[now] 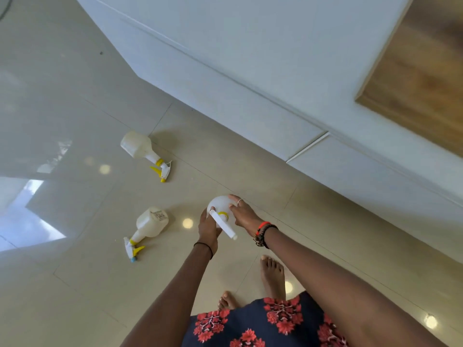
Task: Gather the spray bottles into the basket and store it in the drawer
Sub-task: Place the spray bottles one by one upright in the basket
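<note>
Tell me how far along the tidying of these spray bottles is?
Barely begun. Done: nothing; no basket in view, and the white cabinet is shut. In hand: one spray bottle, held by left hand and right hand. Left: the far bottle and near bottle lie on the floor, then storing them all.

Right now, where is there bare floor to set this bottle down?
Bare tiles lie between the held bottle and the cabinet, and wide across the floor left of the far bottle and near bottle. It is tighter left of the left hand, beside the near bottle, and by the feet.
</note>
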The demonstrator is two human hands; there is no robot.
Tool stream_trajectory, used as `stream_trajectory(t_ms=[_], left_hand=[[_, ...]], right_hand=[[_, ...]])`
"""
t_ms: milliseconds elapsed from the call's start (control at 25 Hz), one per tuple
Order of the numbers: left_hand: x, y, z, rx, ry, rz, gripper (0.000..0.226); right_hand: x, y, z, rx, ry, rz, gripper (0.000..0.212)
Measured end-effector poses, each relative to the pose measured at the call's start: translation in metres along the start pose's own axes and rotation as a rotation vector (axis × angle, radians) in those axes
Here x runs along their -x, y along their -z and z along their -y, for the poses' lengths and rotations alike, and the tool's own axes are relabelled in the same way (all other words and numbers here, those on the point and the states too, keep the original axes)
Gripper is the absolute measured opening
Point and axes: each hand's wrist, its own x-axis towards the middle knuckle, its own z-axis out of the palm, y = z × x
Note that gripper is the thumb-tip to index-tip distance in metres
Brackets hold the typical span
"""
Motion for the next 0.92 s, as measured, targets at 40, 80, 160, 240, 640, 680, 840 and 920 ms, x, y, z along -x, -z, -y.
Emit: stream_trajectory(t_ms=[40,80,160,240,640,680,840,920], left_hand=[[0.012,0.001,-0.006,-0.030,-0.012,0.007,0.046],[0.027,0.002,-0.014,-0.058,-0.020,0.013,0.045],[0.057,0.002,-0.032,-0.099,-0.041,0.024,0.045],[0.094,-0.001,-0.054,-0.137,-0.079,0.033,0.043],[0.279,-0.025,-0.136,-0.290,-0.270,0.065,0.040],[0.297,-0.029,-0.142,-0.301,-0.294,0.084,0.041],[0.355,-0.050,-0.155,-0.360,-0.368,0.146,0.043],[0.379,-0.064,-0.159,-0.417,-0.400,0.177,0.043]], right_hand=[[0.013,0.005,0.008,0.001,-0.002,-0.008,0.047],[0.030,0.010,0.017,-0.001,-0.006,-0.019,0.046],[0.065,0.018,0.036,-0.009,-0.003,-0.037,0.045],[0.102,0.024,0.058,-0.034,0.005,-0.060,0.045],[0.290,0.072,0.144,-0.138,0.130,-0.173,0.044],[0.307,0.078,0.149,-0.177,0.139,-0.182,0.043],[0.363,0.102,0.159,-0.346,0.152,-0.193,0.043],[0.388,0.115,0.160,-0.405,0.172,-0.211,0.045]])
